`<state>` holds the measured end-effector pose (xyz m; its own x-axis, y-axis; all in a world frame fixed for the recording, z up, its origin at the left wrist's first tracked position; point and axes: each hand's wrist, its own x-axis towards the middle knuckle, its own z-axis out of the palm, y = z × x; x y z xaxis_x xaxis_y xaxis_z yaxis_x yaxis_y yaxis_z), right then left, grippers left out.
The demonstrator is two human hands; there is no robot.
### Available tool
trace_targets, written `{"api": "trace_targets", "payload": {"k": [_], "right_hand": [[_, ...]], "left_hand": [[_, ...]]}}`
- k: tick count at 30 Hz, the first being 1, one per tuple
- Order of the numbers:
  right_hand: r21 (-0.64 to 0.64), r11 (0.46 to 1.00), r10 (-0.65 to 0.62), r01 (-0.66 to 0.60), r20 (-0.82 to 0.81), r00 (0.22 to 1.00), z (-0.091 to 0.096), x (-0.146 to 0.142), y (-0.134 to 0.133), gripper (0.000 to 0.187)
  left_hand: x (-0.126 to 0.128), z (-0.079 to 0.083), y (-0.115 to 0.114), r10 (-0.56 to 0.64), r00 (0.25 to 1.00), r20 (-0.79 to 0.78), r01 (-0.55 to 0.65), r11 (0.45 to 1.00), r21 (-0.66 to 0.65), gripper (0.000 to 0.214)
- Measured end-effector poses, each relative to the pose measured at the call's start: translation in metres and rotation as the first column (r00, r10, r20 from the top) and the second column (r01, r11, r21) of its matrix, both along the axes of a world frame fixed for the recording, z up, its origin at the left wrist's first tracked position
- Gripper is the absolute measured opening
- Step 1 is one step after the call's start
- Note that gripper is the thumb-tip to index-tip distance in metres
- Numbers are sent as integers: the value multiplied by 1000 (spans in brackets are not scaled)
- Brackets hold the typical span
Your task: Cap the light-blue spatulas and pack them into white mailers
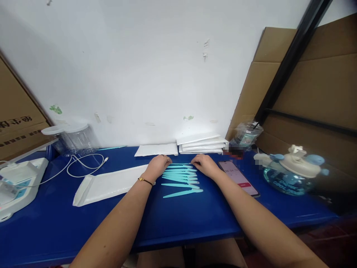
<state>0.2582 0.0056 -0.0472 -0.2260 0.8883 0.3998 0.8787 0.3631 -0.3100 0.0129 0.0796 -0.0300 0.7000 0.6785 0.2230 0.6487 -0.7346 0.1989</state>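
Note:
Several teal eyebrow razors (178,178) lie in a loose column on the blue table, roughly parallel, with the nearest one (182,193) slanting a little apart from the others. At the far end of the column, my left hand (159,166) pinches the left end of the farthest razor (180,164). The opposite end of that same razor is between the curled fingers of my right hand (205,164). My fingertips partly hide both of its ends. A white padded mailer (111,185) lies flat beside my left hand, its flap end toward the left.
Against the wall are a stack of white mailers (202,144) and a single mailer (156,149). On the right stand a phone (238,178) and a blue water bottle (291,175). Clear jars (79,139), a white cable (83,175) and a scale (25,186) occupy the left.

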Motion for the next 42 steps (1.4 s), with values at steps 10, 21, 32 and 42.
{"api": "trace_targets", "payload": {"k": [10, 21, 32, 42], "right_hand": [[-5, 997, 79, -79, -20, 997, -1, -13, 2, 23], [-370, 917, 155, -149, -13, 988, 18, -15, -37, 113], [-69, 989, 146, -131, 314, 938, 13, -47, -69, 38], [-207, 977, 120, -41, 384, 915, 19, -67, -77, 25]], "left_hand": [[4, -1, -3, -50, 999, 14, 50, 999, -4, 27], [1, 0, -18, -185, 982, -25, 177, 964, -197, 87], [21, 20, -74, -105, 951, -289, 112, 994, 5, 36], [31, 13, -98, -161, 936, -314, 176, 984, 21, 24]]}}
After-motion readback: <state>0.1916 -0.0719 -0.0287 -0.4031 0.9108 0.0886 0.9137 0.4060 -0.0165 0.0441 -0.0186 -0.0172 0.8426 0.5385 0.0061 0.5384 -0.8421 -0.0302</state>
